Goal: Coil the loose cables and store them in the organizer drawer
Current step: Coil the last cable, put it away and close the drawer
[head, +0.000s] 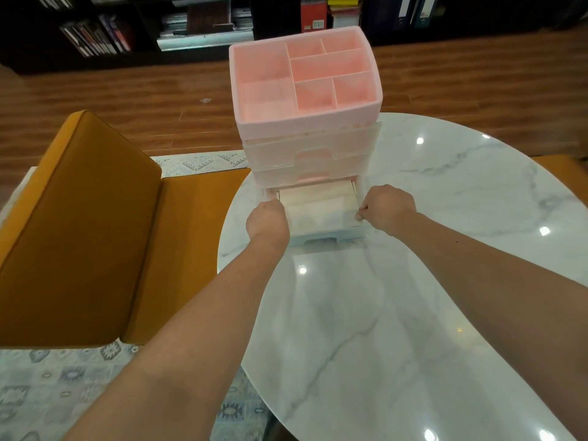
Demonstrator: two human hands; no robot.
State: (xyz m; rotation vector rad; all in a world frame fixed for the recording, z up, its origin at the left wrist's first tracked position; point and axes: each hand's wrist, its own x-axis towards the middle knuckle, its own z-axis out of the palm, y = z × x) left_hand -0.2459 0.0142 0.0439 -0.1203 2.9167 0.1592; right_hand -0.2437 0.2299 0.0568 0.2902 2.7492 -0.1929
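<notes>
Both bare forearms reach forward over the glossy white marble-patterned oval bench [413,313] to the bottom pull-out drawer [321,214] of the pink translucent plastic organizer [305,90], which stands at the bench's far edge. That drawer is drawn partly out, and what shows inside is pale; whether a cable lies in it I cannot tell. No loose cable shows on the bench. The left hand [266,218] curls over the drawer's left front corner and grips it; the right hand [388,205] pinches the drawer's right rim with curled fingers. The two drawers above sit pushed in, and the divided top tray holds nothing visible.

I judge this the drawer-handling step, opening or closing. The next move calls for an even push or pull from both sides, so the light drawer runs straight.

Left of the bench stands a mustard-yellow cushioned seat [79,233] on a patterned pale rug [47,393]. Beyond lie wooden floorboards [127,97] and dark bookshelves [95,33].
</notes>
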